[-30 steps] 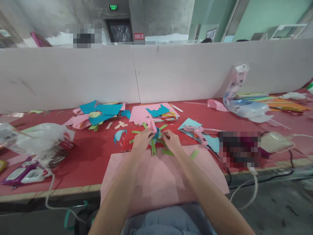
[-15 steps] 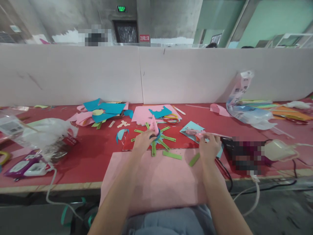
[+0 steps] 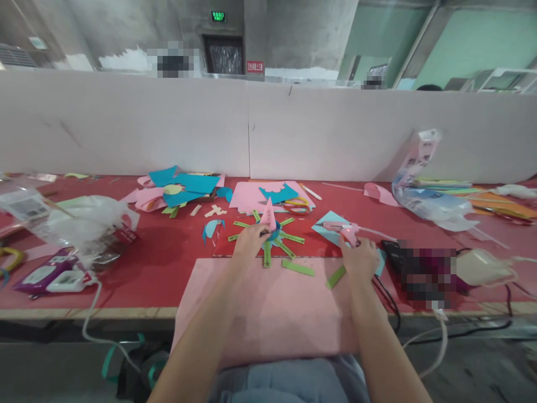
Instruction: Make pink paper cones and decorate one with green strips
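My left hand (image 3: 251, 239) is closed around the lower part of a pink paper cone (image 3: 268, 217), which stands upright with printed writing on it. A blue paper ring (image 3: 276, 229) circles the cone's base. Green printed paper strips (image 3: 292, 249) spread out like rays around it on a red board (image 3: 323, 249). My right hand (image 3: 359, 257) has its fingers at the handle of a pink hot glue gun (image 3: 342, 228), whose nozzle points left over a light blue paper sheet (image 3: 331, 218). A plain green strip (image 3: 297, 267) lies just in front of the board.
Scissors (image 3: 297, 206) rest on pink sheets (image 3: 245, 196) behind the cone. Blue and pink scraps (image 3: 188, 190) pile up at the back left. Plastic bags (image 3: 92, 224) stand left, a clear wrapper (image 3: 428, 201) right. A black cable (image 3: 390, 296) runs beside my right arm.
My right hand has shifted slightly back toward me, uncovering more of the glue gun's body and handle. The left hand stays at the cone. The whole view has shifted slightly.
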Tool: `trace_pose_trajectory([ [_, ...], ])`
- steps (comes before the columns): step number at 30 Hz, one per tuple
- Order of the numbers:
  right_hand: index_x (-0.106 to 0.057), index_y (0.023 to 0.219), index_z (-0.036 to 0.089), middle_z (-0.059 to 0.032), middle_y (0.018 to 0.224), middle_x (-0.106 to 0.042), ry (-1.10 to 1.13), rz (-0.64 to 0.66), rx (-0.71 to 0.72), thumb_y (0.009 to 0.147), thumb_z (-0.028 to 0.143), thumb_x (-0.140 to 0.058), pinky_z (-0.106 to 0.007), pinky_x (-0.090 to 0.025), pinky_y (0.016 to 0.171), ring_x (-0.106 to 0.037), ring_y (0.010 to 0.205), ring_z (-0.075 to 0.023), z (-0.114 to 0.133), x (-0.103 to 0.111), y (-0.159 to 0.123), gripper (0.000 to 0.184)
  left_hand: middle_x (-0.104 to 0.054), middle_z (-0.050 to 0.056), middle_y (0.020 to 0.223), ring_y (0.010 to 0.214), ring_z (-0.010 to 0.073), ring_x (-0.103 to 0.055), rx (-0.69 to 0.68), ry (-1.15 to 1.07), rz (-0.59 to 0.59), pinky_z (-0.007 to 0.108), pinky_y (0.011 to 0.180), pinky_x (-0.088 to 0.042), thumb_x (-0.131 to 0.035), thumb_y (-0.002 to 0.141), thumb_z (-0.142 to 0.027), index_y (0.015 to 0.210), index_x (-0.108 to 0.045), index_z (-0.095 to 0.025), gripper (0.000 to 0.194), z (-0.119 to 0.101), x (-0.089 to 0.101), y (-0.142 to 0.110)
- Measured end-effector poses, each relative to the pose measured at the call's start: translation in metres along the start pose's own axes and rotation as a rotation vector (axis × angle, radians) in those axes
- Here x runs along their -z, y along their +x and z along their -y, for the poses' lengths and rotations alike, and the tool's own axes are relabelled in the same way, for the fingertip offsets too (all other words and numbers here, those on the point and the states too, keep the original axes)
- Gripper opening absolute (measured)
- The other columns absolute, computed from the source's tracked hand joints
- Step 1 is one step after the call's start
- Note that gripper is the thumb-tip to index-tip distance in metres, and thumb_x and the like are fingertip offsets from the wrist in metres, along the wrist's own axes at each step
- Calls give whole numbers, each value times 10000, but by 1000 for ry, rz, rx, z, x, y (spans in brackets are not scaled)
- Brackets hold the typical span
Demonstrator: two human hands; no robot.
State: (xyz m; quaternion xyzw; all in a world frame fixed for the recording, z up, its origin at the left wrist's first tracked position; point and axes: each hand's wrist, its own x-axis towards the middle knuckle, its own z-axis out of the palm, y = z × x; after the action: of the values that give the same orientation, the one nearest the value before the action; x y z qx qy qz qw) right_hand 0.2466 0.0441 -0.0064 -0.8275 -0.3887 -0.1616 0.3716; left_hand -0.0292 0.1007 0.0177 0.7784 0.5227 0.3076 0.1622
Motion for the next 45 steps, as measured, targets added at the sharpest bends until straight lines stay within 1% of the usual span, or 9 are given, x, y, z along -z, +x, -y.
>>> trace_pose_trajectory([
  [3, -552, 988, 111, -128, 899, -597, 173, -102, 29, 695, 486, -565, -314, -399, 695, -554, 809, -239, 11, 6, -4, 476, -674, -19, 851, 769, 137, -586, 0, -22, 0, 208, 647, -395, -586, 751, -247, 821, -644, -242, 91, -2, -1, 0],
  [5, -525, 1028, 127, -100, 866, -603, 256, -49, 29, 709, 502, -546, -289, -400, 653, -554, 734, -205, 22, 8, -11, 492, -673, -18, 842, 764, 139, -586, 11, -16, -3, 212, 656, -398, -582, 754, -247, 823, -646, -243, 95, -3, -2, 0],
  [7, -512, 1035, 145, -79, 849, -607, 289, 51, 82, 713, 521, -532, -279, -397, 635, -549, 700, -189, 33, 8, -19, 495, -673, -14, 855, 769, 140, -586, 16, -7, -13, 214, 664, -400, -574, 759, -248, 837, -646, -245, 107, -3, -2, 0],
  [10, -506, 1005, 163, -78, 891, -608, 273, 153, 229, 718, 540, -514, -275, -391, 643, -553, 772, -199, 44, 1, -30, 474, -674, -5, 876, 775, 139, -587, 13, -5, -32, 212, 666, -402, -565, 765, -237, 846, -646, -240, 115, -1, -3, 1],
  [13, -496, 984, 180, -71, 920, -603, 224, 191, 332, 742, 517, -499, -265, -388, 629, -559, 837, -204, 48, -5, -36, 414, -676, -3, 860, 768, 140, -585, -1, 9, -64, 217, 667, -404, -573, 762, -227, 821, -648, -230, 95, 2, -3, 1],
  [18, -475, 1004, 189, -67, 962, -596, 167, 240, 439, 773, 474, -486, -258, -391, 582, -579, 831, -197, 47, -10, -42, 367, -674, -3, 811, 760, 149, -574, -1, 33, -120, 236, 684, -406, -594, 752, -224, 795, -652, -225, 72, 6, -5, 3],
  [24, -447, 1048, 204, -58, 1012, -574, 144, 300, 528, 787, 433, -493, -256, -411, 581, -577, 887, -189, 47, -14, -46, 351, -675, 4, 818, 759, 148, -579, 9, 12, -128, 240, 692, -417, -590, 759, -226, 809, -654, -221, 82, 6, -6, 2],
  [33, -446, 1061, 180, -84, 1010, -581, 67, 318, 506, 802, 437, -467, -268, -395, 573, -594, 813, -197, 49, -18, -46, 366, -673, 0, 794, 741, 141, -579, 11, 2, -135, 239, 684, -417, -594, 749, -201, 781, -647, -217, 65, 4, -6, 2],
  [45, -450, 1051, 189, -61, 983, -581, 91, 342, 503, 808, 398, -460, -264, -393, 570, -589, 786, -181, 52, -16, -46, 321, -675, 4, 810, 763, 148, -581, 15, 8, -135, 237, 682, -415, -587, 751, -212, 805, -647, -219, 81, 3, -6, 2],
])
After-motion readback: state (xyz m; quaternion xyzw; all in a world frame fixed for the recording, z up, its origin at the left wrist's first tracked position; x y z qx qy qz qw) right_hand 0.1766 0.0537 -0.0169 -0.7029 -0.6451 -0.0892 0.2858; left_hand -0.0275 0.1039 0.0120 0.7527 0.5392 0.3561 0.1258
